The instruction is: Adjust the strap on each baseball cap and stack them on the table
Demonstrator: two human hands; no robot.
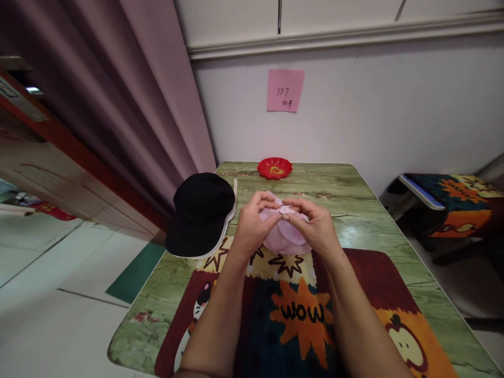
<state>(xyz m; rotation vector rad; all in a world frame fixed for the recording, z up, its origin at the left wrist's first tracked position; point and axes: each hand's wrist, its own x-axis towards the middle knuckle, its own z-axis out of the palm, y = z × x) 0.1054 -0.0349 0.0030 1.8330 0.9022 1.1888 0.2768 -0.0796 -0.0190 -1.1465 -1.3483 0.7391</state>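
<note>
The person sat or stood, I couldn't tell which, with both forearms stretched over the green, wood-patterned surface [366, 210]. A pale pink cap [281, 242] was up between the two hands, near the middle, over the top edge of a patterned mat [362, 273]. The left hand [254, 218] had its thumb and fingers pinched on the cap's strap from one side, and the right hand [318, 223] pinched it from the other. A small metal buckle [282, 209] showed between the fingertips; from where I was I couldn't tell whether either thumb pressed on the metal or only on the cloth. The rest of the pink cloth hung rounded below the thumbs.

To the left of the left hand, near it but apart, a black cap [205, 210] lay with its brim towards the person, a white layer [220, 241] peeking out from under it. At the far edge, beyond the hands, sat a red dish [274, 168] with a scalloped rim and a yellow mark inside. On the wall [354, 105] above it was a pink note [285, 91] reading 357. A mauve curtain [157, 79] hung at the left, and the mat bore the word WOW on an orange burst between the forearms.
</note>
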